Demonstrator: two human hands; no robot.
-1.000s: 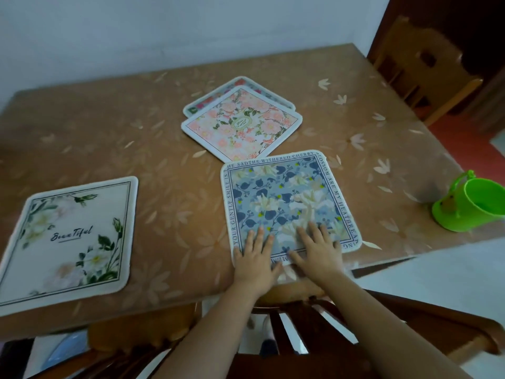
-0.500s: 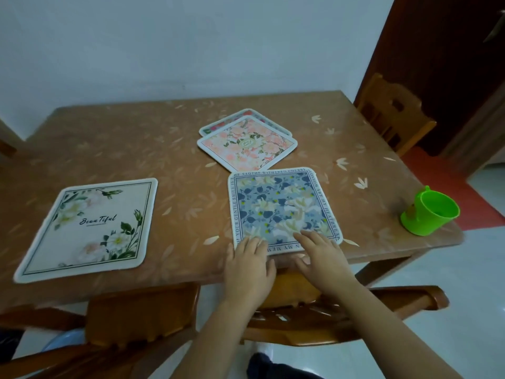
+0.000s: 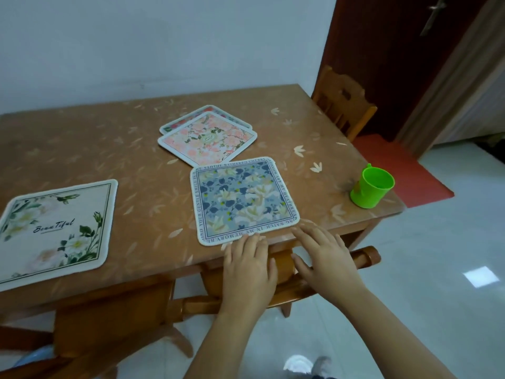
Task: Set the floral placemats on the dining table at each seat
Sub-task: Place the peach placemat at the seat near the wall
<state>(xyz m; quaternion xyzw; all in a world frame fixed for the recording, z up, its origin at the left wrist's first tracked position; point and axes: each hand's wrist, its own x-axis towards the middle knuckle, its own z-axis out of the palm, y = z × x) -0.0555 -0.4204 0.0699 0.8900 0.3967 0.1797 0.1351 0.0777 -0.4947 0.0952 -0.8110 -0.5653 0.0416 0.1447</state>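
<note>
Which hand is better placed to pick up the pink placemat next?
Probably the right hand: the pink placemat lies beyond the blue placemat, slightly nearer that side. The left hand is nearly as close. Both are empty.

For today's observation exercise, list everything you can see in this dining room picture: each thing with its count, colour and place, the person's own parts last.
table: 1, brown with leaf print, centre
blue placemat: 1, blue floral, near edge
cream placemat: 1, white with green leaves, left
pink placemat: 1, pink floral, mid-table, overlapping another mat
partly hidden placemat: 1, colours unclear, beneath the pink one
cup: 1, green, right corner
chairs: 3 visible, wooden, two near side, one right end
hands: 2, open, at the near edge, left fingertips on the blue mat
</note>
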